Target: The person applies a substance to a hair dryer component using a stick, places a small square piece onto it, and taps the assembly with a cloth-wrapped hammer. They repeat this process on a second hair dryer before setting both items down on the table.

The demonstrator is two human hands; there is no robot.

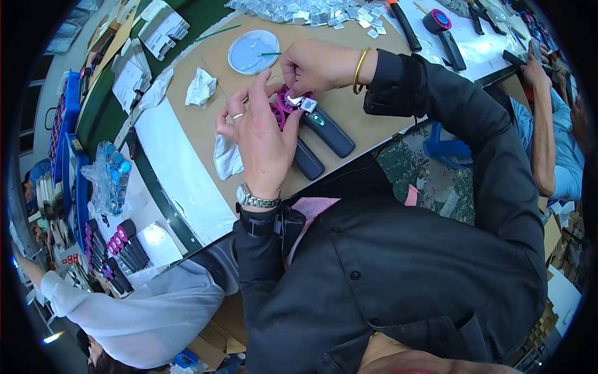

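Two handheld fans with magenta ring heads and dark handles lie side by side on brown cardboard [187, 124]. My left hand [265, 137] curls round the head of the right-hand fan [330, 134], partly covering both heads. The other fan's handle [308, 159] shows below it. Over the ring my right hand [314, 67] is closed, fingertips pinched at a small shiny piece too hidden to name. A silvery square tile [308, 105] sits by that fan's neck. Beyond my hands is a white dish [253, 52] of clear bluish stuff, with a green stick across its rim reaching my right hand.
Loose clear square tiles [311, 12] pile up at the far edge. Crumpled tissue [201, 87] and a white cloth [227, 156] lie to the left. Another fan [443, 37] and an orange-ended black tool [405, 25] are far right. Co-workers sit at both sides.
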